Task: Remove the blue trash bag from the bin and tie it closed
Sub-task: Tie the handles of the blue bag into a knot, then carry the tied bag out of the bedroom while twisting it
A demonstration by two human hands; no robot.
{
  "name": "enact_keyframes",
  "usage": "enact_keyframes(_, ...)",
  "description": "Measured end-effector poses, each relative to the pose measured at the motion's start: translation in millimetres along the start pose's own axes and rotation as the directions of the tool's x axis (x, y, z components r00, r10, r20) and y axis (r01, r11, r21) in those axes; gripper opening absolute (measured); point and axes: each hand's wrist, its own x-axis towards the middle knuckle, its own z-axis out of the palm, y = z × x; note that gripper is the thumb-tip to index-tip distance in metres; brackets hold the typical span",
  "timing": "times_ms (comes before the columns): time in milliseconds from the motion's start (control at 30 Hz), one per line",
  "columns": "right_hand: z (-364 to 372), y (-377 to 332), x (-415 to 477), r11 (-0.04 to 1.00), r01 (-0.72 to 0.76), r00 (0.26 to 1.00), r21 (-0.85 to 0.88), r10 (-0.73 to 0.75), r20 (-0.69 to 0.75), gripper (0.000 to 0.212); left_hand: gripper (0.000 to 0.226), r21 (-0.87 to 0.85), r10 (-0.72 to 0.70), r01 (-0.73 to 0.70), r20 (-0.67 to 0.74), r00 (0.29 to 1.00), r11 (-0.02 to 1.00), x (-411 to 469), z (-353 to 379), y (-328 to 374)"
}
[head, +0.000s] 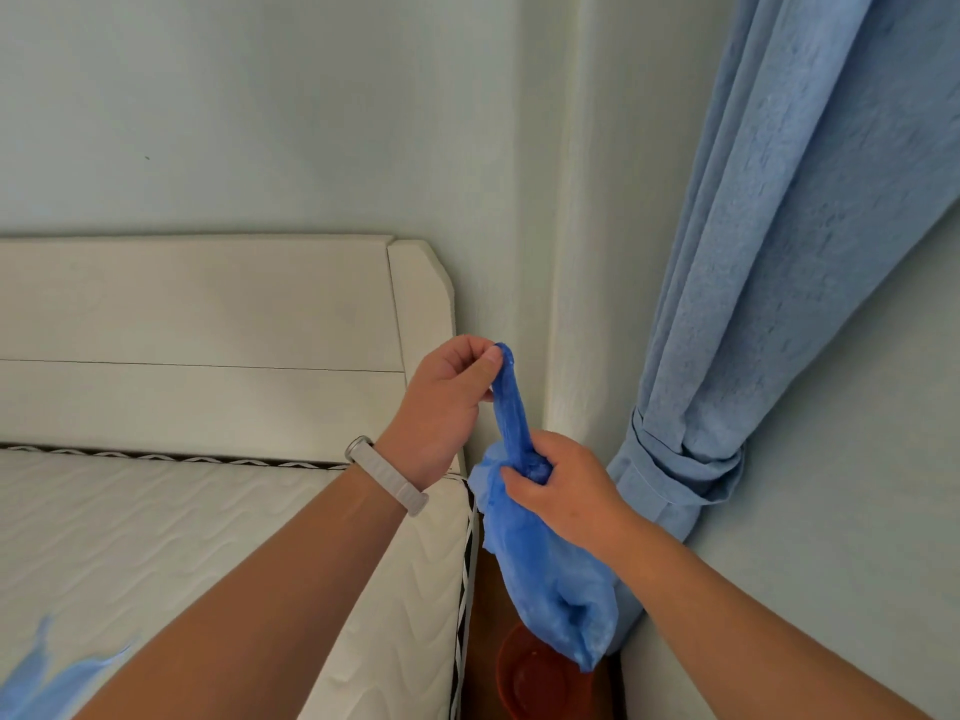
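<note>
Head view: both hands raised beside the bed corner.
Left hand (448, 392): thumb and fingers pinched on the top end of the bag's twisted neck, wrist wearing a pale band (387, 475).
Right hand (563, 491): fingers closed around the neck's base.
Bag (550, 579): blue, hanging in the air above the bin (535, 678) (reddish, mostly hidden).
Around: mattress (218, 532) and headboard (208, 345) left, tied curtain (769, 283) right.
Unclear: whether a knot exists.
</note>
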Motion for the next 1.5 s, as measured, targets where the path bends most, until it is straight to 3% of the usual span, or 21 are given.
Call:
enact_keyframes(167, 7, -20, -7, 0.999, 0.032, 0.999, 0.000, -0.032, 0.018, 0.031, 0.019, -0.006, 0.024, -0.024, -0.058, 0.998, 1.000, -19, -18, 19)
enact_keyframes(367, 20, -41, -26, 0.998, 0.062, 0.993, 0.011, -0.062, 0.096, 0.019, 0.021, 0.085, 0.031, -0.027, -0.055, 0.998, 0.996, -52, -26, 38)
enact_keyframes(533, 27, -56, -56, 0.995, 0.084, 0.995, 0.061, -0.088, 0.051, 0.011, 0.017, 0.094, 0.059, -0.052, -0.064, 0.996, 0.994, -81, -40, 53)
enact_keyframes(700, 39, -65, -93, 0.982, 0.187, 0.979, 0.025, -0.189, 0.075, 0.033, 0.018, 0.017, 0.034, -0.033, -0.120, 0.992, 0.999, -117, -52, 59)
enact_keyframes(867, 48, -78, -127, 0.966, 0.254, 0.964, 0.049, -0.257, 0.065, 0.030, 0.015, 0.005, 0.030, -0.029, -0.146, 0.989, 1.000, -160, -58, 70)
enact_keyframes(1100, 79, -97, -171, 0.925, 0.377, 0.907, 0.057, -0.380, 0.178, 0.021, 0.013, -0.032, -0.003, -0.004, -0.217, 0.976, 0.999, -220, -81, 84)
enact_keyframes(1500, 142, -122, -208, 0.927, 0.366, 0.836, 0.075, -0.364, 0.412, 0.032, 0.012, -0.119, -0.040, -0.005, -0.366, 0.930, 0.993, -318, -139, 78)
